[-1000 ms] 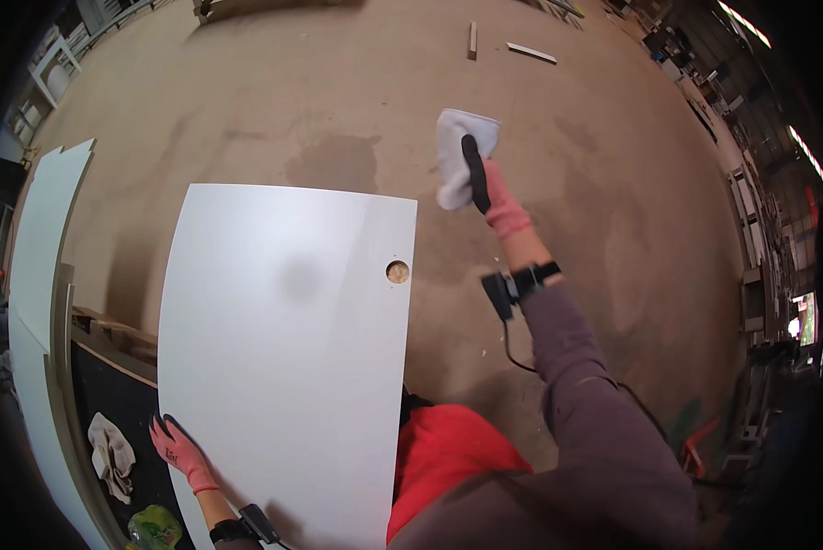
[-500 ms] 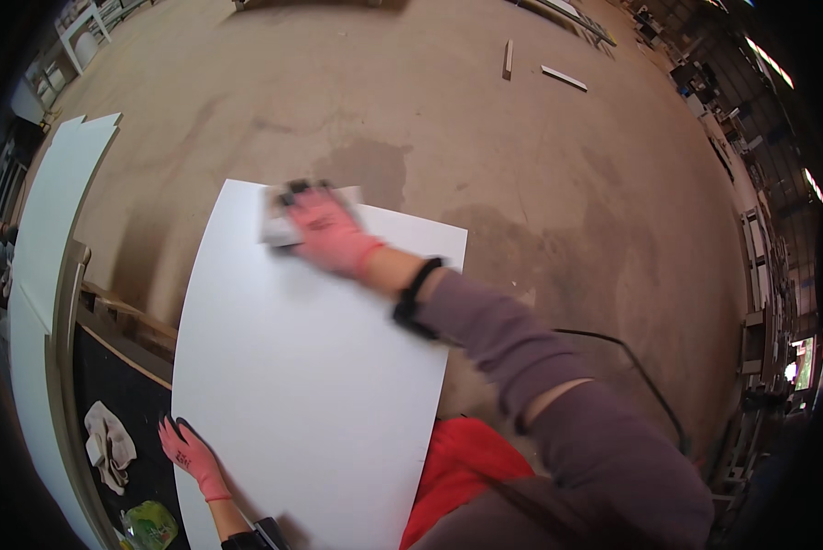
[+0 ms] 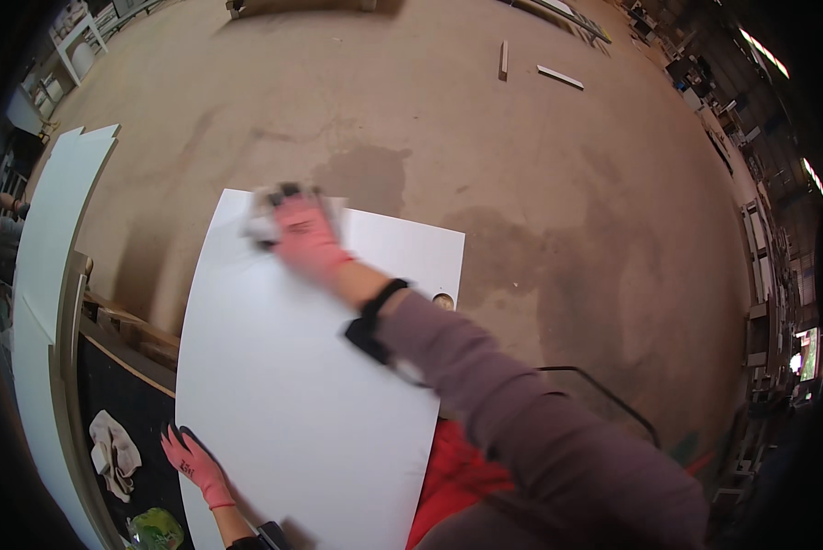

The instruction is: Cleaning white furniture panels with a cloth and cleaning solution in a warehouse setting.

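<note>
A large white panel [image 3: 311, 394] lies flat in front of me, with a round hole [image 3: 443, 301] near its right edge. At its far left corner, my right hand [image 3: 307, 234] in a pink, dark-tipped glove presses a pale cloth [image 3: 260, 225] onto the surface. The hand and cloth are blurred by motion, and the hand covers much of the cloth. My left hand [image 3: 196, 466], gloved alike, rests at the panel's near left edge. Its fingers are stretched out and it holds nothing.
Left of the panel, a crumpled cloth [image 3: 115, 451] and a green bag [image 3: 155, 530] lie on a black surface [image 3: 100, 385]. Long white boards [image 3: 52, 247] stand beyond them, with another person's hand [image 3: 6, 202] behind. Two strips, one a white strip [image 3: 560, 77], lie on the floor.
My right hand and the cloth have shifted slightly left along the panel's far edge, and the forearm has swung left, baring the hole. My left hand stays at the edge.
</note>
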Motion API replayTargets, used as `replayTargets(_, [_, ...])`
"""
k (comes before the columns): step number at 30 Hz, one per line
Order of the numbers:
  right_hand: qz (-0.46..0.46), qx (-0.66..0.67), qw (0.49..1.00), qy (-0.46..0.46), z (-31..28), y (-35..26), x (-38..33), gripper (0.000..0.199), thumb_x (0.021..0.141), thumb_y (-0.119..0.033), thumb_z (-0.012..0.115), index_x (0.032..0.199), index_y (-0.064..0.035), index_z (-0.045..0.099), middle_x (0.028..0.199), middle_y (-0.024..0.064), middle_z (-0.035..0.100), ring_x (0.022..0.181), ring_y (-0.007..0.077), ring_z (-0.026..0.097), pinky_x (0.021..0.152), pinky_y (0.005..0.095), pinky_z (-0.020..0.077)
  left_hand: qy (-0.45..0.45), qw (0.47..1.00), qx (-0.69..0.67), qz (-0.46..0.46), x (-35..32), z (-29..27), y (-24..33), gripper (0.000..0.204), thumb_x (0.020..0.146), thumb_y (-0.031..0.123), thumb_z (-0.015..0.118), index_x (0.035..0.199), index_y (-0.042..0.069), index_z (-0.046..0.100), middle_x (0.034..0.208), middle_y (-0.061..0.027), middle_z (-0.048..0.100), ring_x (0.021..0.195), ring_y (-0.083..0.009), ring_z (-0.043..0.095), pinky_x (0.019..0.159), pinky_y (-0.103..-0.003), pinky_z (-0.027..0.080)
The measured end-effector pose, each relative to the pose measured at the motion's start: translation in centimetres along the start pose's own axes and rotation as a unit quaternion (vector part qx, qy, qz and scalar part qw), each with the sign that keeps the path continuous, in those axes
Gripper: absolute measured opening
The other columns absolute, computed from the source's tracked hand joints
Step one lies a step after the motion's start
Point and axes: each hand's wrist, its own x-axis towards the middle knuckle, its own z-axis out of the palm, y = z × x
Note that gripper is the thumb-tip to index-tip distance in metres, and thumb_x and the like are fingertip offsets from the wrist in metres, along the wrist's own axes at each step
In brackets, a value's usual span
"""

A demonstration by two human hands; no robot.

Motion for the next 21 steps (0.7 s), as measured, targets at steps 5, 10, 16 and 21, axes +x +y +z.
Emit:
replayTargets(5, [0.043,-0.204,0.977,-0.046,-9.4,9.9,-14.1,0.063,0.083,-0.035,0.055,0.132,-0.0010,0.038,0.138,0.0182,0.036,0.133,0.0313,0.027,0.111,0.0446,0.0145,-0.025,0.997,0.059,0.036,0.6,0.2,3.1,0.039,0.093,0.021,0.043,0.124,-0.002,0.048,0.131,-0.0225,0.044,0.125,-0.0361,0.037,0.105,-0.043,0.027])
replayTargets(10, [-0.052,-0.189,0.979,-0.055,-9.4,9.2,-13.7,0.062,0.082,-0.034,0.056,0.132,-0.0004,0.037,0.137,0.0179,0.036,0.132,0.0305,0.027,0.112,0.0431,0.0148,-0.004,0.998,0.047,0.040,0.1,0.5,3.0,0.038,0.092,0.019,0.044,0.122,-0.002,0.049,0.129,-0.0202,0.047,0.123,-0.0363,0.039,0.105,-0.043,0.027])
replayTargets(16, [-0.037,-0.160,0.982,-0.095,-5.8,5.7,-2.2,0.057,0.084,-0.035,0.054,0.127,0.0004,0.043,0.134,0.0166,0.040,0.131,0.0294,0.030,0.112,0.0400,0.0153,0.014,0.999,0.000,0.048,-0.3,1.1,2.3,0.037,0.091,0.018,0.045,0.122,-0.002,0.049,0.131,-0.0180,0.046,0.124,-0.0356,0.037,0.105,-0.043,0.026])
replayTargets(21, [-0.119,-0.161,0.977,-0.079,-8.6,7.9,-11.1,0.061,0.080,-0.028,0.058,0.131,-0.0002,0.039,0.135,0.0169,0.039,0.131,0.0309,0.029,0.112,0.0412,0.0176,0.019,0.999,-0.003,0.051,-0.1,0.2,2.4,0.035,0.091,0.017,0.046,0.120,-0.002,0.050,0.132,-0.0180,0.044,0.124,-0.0354,0.037,0.104,-0.043,0.027])
